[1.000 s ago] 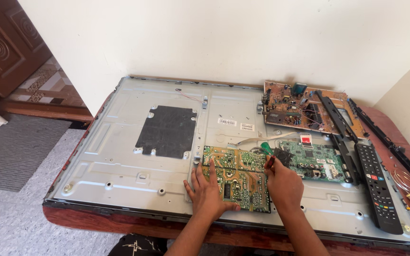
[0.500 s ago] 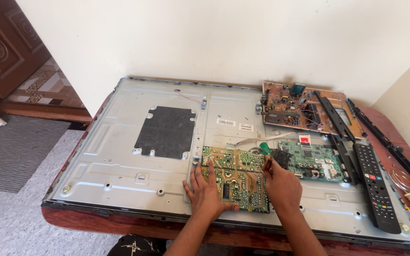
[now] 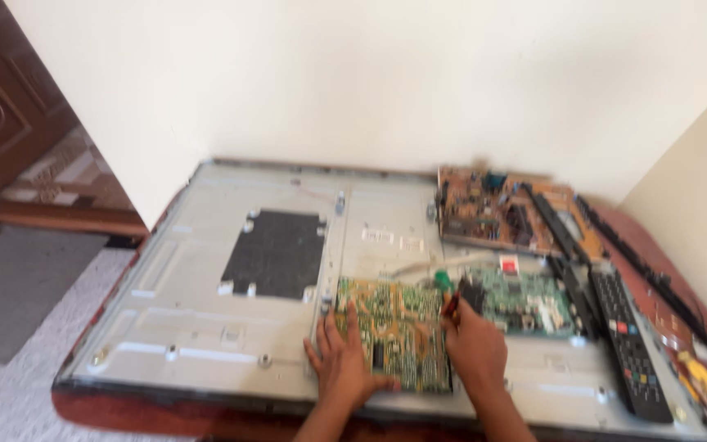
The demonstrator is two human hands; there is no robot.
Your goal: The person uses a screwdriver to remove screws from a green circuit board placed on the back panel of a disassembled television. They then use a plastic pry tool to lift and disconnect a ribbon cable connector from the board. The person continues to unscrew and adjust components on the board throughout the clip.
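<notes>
Here the left hand (image 3: 344,364) is lying flat and released on the green circuit board (image 3: 394,331), which is resting on the grey metal panel (image 3: 206,319). The right hand (image 3: 475,348) is gripping a green-handled screwdriver (image 3: 445,288) at the board's right edge, beside a black remote (image 3: 628,344).
</notes>
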